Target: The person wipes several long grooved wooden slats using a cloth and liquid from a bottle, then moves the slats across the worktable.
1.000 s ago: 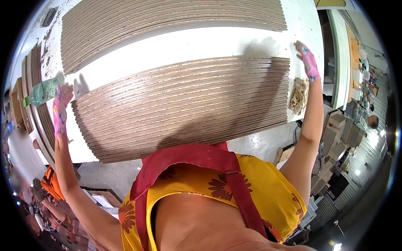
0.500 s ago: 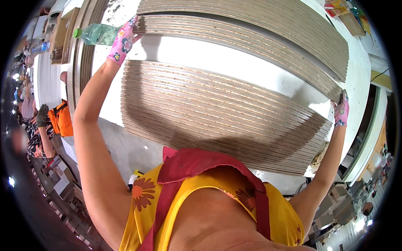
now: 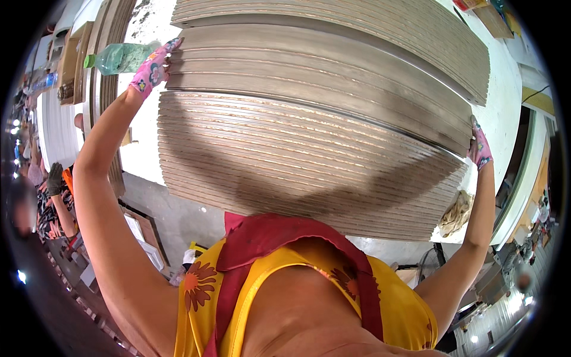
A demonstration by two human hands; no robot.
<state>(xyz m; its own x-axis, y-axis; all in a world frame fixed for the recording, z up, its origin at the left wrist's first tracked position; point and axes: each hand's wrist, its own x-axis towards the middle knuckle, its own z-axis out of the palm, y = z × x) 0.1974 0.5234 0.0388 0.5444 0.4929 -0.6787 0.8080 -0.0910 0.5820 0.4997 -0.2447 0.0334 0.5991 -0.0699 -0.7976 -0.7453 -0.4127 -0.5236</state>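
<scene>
In pink flowered gloves, my hands are at opposite ends of a middle group of long, thin grey-brown boards [image 3: 333, 83]. My left hand [image 3: 153, 70] presses its fingers on the group's left end. The right end is held by my right hand [image 3: 480, 147], fingers partly hidden by the boards. This group lies against the far edge of a nearer row of similar boards [image 3: 309, 160], whose rough edges face up. Beyond it is another row of boards [image 3: 380, 27], separated by a narrow dark gap.
A green-capped clear bottle [image 3: 122, 58] lies beside my left hand on the white table [image 3: 504, 101]. A crumpled beige rag [image 3: 457, 214] sits at the near right corner. Long panels [image 3: 110, 77] stand along the left. A co-worker's dark-gloved hand [image 3: 55, 179] shows farther left.
Both hands have brought the middle group of boards nearer to me, closing the white gap before the near row. The group has tilted, showing more of its board faces.
</scene>
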